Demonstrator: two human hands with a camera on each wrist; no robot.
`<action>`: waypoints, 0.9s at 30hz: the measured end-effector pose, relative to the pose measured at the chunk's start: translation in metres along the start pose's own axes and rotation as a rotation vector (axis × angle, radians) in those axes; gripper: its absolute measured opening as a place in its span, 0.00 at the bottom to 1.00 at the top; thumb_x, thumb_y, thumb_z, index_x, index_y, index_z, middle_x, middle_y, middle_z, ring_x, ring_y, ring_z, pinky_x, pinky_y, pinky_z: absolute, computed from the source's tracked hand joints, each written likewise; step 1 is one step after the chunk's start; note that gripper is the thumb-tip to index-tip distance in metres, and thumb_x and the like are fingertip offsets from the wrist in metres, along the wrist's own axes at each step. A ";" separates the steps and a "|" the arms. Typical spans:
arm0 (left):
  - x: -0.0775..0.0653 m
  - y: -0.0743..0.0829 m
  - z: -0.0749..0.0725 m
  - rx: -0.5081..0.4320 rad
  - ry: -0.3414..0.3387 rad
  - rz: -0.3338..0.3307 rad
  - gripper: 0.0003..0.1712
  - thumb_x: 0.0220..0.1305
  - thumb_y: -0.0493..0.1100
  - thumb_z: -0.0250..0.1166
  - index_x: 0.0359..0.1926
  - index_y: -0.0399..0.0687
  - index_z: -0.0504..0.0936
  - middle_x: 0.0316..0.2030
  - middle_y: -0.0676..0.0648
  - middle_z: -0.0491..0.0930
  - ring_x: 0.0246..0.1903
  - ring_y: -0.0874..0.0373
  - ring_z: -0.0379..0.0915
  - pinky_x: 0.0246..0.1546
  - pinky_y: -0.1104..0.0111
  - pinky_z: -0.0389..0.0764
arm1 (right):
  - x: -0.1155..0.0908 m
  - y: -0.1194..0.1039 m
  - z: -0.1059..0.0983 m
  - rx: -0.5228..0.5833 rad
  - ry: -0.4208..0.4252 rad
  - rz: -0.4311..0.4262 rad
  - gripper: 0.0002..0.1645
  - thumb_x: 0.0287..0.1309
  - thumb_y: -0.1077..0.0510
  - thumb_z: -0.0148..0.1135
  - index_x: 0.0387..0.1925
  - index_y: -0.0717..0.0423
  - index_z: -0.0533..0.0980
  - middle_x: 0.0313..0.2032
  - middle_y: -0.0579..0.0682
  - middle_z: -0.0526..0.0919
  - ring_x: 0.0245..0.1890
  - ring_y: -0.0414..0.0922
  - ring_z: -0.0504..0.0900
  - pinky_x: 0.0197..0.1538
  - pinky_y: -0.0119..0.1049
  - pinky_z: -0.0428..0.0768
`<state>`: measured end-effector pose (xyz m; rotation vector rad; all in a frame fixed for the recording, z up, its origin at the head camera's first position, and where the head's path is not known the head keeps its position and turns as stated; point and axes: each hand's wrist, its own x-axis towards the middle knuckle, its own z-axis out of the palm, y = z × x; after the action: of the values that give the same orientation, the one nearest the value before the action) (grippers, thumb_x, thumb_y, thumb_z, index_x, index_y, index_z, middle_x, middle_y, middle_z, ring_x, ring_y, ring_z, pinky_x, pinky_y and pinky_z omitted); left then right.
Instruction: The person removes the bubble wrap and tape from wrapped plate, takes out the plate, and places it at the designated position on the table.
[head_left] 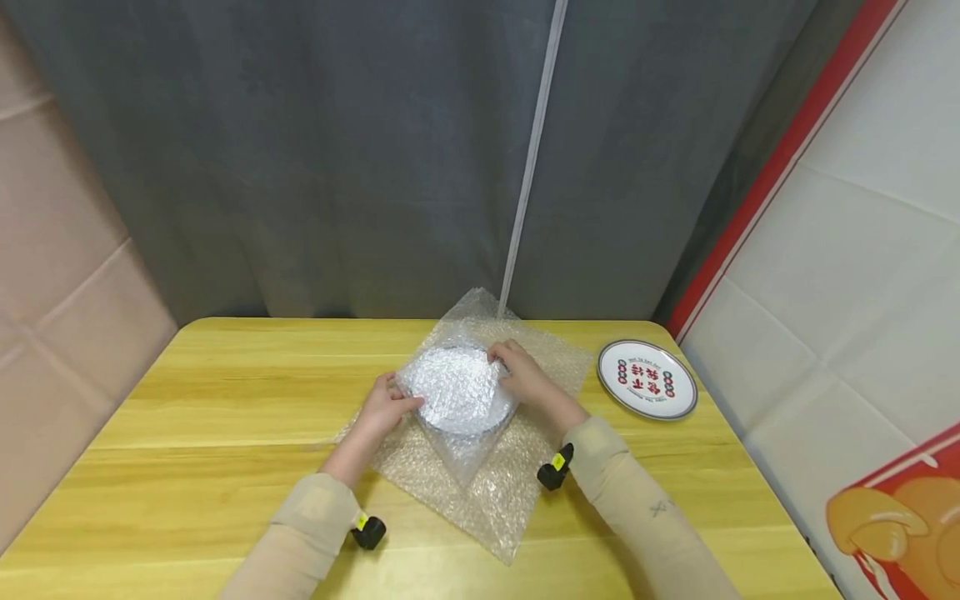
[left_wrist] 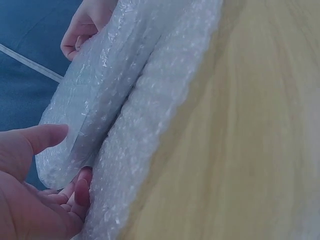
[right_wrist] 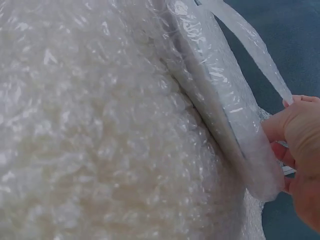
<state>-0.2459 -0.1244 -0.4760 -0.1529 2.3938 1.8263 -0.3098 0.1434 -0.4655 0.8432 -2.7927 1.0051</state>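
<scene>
Right grip [head_left: 525, 379] pinching bubble wrap [head_left: 457, 387], wooden table [head_left: 187, 467], grey curtain [head_left: 300, 167]

Silvery-white bubble wrap [head_left: 459, 392], yellow wood-grained table [head_left: 225, 417]

Just below the centre of the head frame, a clear bubble-wrap sheet [head_left: 491, 500] is spread cornerwise; on it a round, flat, dark-rimmed object [head_left: 459, 392] is laid, covered by a folded-over layer, its corner pointed downward.

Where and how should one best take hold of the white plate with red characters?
I would take the plate by its near rim, coming low from the person's side and pinching top and underside: it lies flat, printed face up, with that edge uncovered.
</scene>
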 end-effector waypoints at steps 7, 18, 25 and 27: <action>0.001 -0.002 -0.005 -0.001 -0.027 0.037 0.48 0.58 0.34 0.67 0.74 0.47 0.50 0.36 0.40 0.73 0.31 0.55 0.68 0.31 0.68 0.73 | -0.004 0.003 0.000 0.012 0.053 0.042 0.22 0.43 0.75 0.62 0.44 0.62 0.71 0.43 0.55 0.74 0.47 0.52 0.73 0.55 0.45 0.72; 0.001 -0.003 -0.017 -0.117 -0.093 0.005 0.38 0.63 0.36 0.62 0.71 0.43 0.56 0.48 0.34 0.72 0.36 0.54 0.77 0.37 0.63 0.80 | -0.017 0.009 -0.004 0.085 0.064 0.089 0.27 0.54 0.67 0.63 0.57 0.64 0.71 0.43 0.55 0.77 0.46 0.52 0.75 0.53 0.46 0.74; 0.000 0.001 -0.026 -0.157 -0.117 -0.044 0.31 0.74 0.49 0.50 0.70 0.39 0.54 0.53 0.31 0.71 0.36 0.56 0.78 0.36 0.66 0.81 | -0.024 0.009 -0.011 0.128 0.057 0.114 0.27 0.57 0.65 0.61 0.59 0.63 0.71 0.41 0.53 0.78 0.43 0.50 0.76 0.49 0.45 0.76; 0.000 0.003 -0.029 -0.171 -0.123 -0.055 0.33 0.75 0.53 0.45 0.70 0.36 0.53 0.55 0.29 0.69 0.36 0.56 0.78 0.37 0.66 0.81 | -0.026 0.010 -0.013 0.144 0.056 0.123 0.27 0.57 0.65 0.60 0.60 0.62 0.71 0.42 0.53 0.78 0.44 0.50 0.76 0.49 0.44 0.76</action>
<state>-0.2478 -0.1514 -0.4661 -0.1183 2.1314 1.9528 -0.2945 0.1701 -0.4673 0.6517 -2.7819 1.2408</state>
